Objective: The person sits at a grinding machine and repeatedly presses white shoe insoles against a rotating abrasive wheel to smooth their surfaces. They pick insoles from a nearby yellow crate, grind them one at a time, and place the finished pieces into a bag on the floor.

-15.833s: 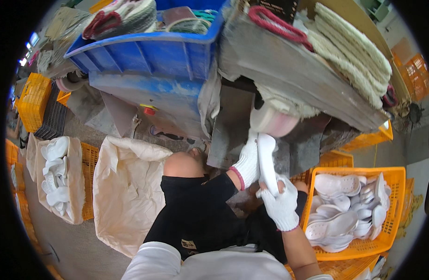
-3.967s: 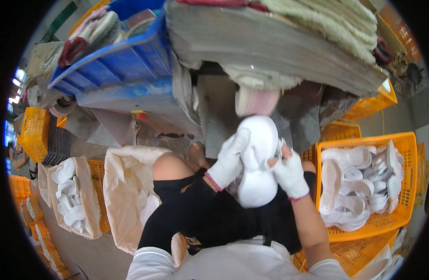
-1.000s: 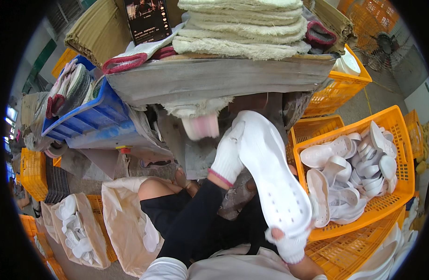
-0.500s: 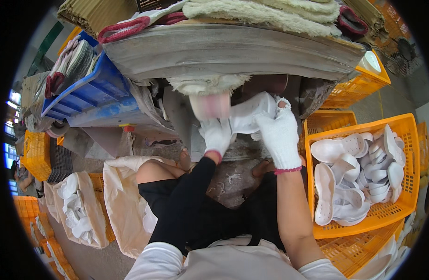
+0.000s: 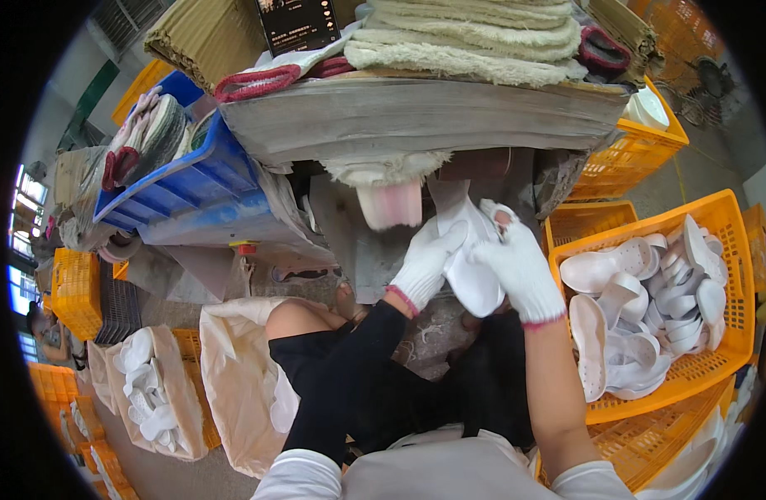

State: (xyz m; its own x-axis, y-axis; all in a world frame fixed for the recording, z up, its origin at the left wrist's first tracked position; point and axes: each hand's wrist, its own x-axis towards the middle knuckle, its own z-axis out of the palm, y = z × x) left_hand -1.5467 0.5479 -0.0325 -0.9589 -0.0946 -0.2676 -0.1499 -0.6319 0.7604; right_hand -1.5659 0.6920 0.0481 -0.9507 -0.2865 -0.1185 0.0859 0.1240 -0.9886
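Observation:
Between my hands is a white shoe sole (image 5: 475, 285), tilted with one end down toward my knees and its far end up by the machine. My left hand (image 5: 426, 260), in a white knit glove with a pink cuff, grips its left side. On the other side my right hand (image 5: 518, 268) is closed round the edge; its similar glove is torn at a fingertip. Just above and left of my left hand is a pink and white buffing wheel (image 5: 390, 206), blurred as if spinning. The sole appears apart from the wheel.
An orange crate (image 5: 737, 287) full of white soles stands at the right. To the left are a blue crate (image 5: 183, 185) with gloves, a pale sack (image 5: 233, 358) and a lined box of soles (image 5: 150, 392). Fluffy pads (image 5: 475, 42) lie stacked on the grey machine hood (image 5: 425, 117).
The sole has come away from beside the wheel, toward me, and turned from roughly level to steeply tilted. Both hands have moved with it, still gripping. The whole view has shifted slightly.

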